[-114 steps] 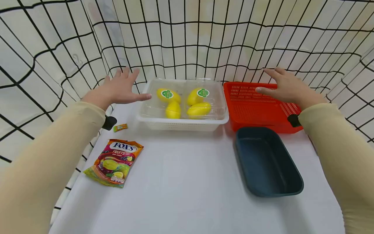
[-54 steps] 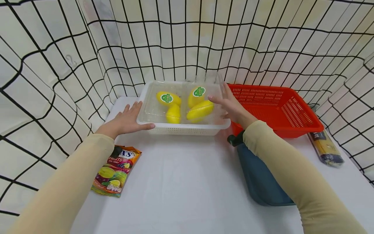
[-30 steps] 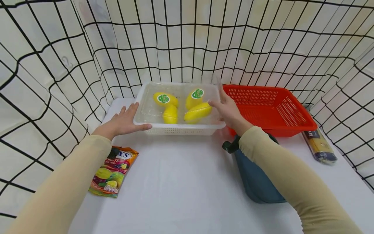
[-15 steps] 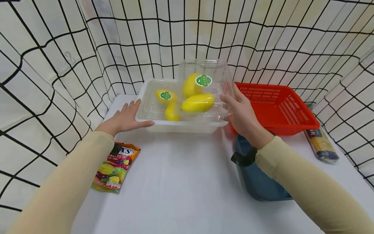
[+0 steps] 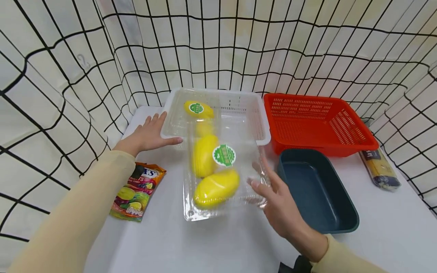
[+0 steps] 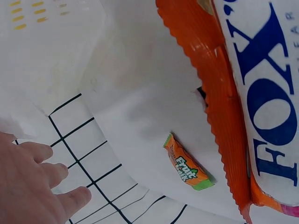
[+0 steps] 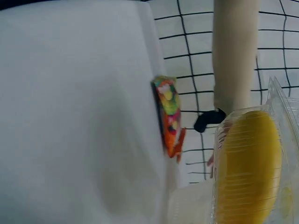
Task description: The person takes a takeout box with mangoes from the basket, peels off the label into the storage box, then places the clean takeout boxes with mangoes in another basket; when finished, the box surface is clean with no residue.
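My right hand (image 5: 278, 203) holds a clear plastic clamshell box (image 5: 224, 155) by its right side. Two yellow mango-like fruits (image 5: 216, 188) lie inside, and a green round sticker is on the box. It hangs over the front of the white basket (image 5: 263, 140), slightly blurred. A second clear box (image 5: 175, 110) with similar yellow fruit sits in the basket's left half, partly covered by the held one. My left hand (image 5: 145, 135) rests at the basket's left front corner, fingers spread and thumb along the rim. The right wrist view shows one fruit (image 7: 250, 168) close up through the plastic.
A FOX'S candy bag (image 5: 140, 191) lies below my left wrist, with a small wrapped candy (image 6: 187, 165) nearby. On the right stand a red basket (image 5: 317, 149) and a dark blue tray (image 5: 321, 182). A yellow pack (image 5: 380, 170) lies far right. Black wire mesh (image 5: 218, 47) surrounds the table.
My right hand reached to the basket, took hold of the right-hand clamshell box, lifted it out and brought it toward me and left. My left hand came down onto the basket's corner and stayed.
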A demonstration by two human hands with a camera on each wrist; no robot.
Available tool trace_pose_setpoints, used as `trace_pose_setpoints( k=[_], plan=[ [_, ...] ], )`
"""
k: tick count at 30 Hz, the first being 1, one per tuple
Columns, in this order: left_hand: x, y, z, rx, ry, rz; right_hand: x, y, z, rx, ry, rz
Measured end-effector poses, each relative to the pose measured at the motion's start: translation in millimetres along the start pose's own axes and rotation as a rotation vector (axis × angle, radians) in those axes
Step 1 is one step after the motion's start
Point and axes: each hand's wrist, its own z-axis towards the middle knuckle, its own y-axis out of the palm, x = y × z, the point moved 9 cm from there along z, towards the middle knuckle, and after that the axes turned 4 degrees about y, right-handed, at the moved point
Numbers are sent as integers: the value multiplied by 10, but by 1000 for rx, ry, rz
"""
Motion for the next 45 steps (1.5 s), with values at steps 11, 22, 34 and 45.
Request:
trace_pose_setpoints(
  k=[11,22,34,45],
  plan=[
    [-27,44,-15,14,3,-19,562,-63,-156,94,103,-88],
    [-57,63,-12,22,-8,-22,803,-62,-102,97,186,-79],
    [11,28,9,48,-19,-11,847,-80,-78,87,181,-99],
    [34,42,22,32,-21,-34,835,-115,-82,94,148,-122]
  ],
)
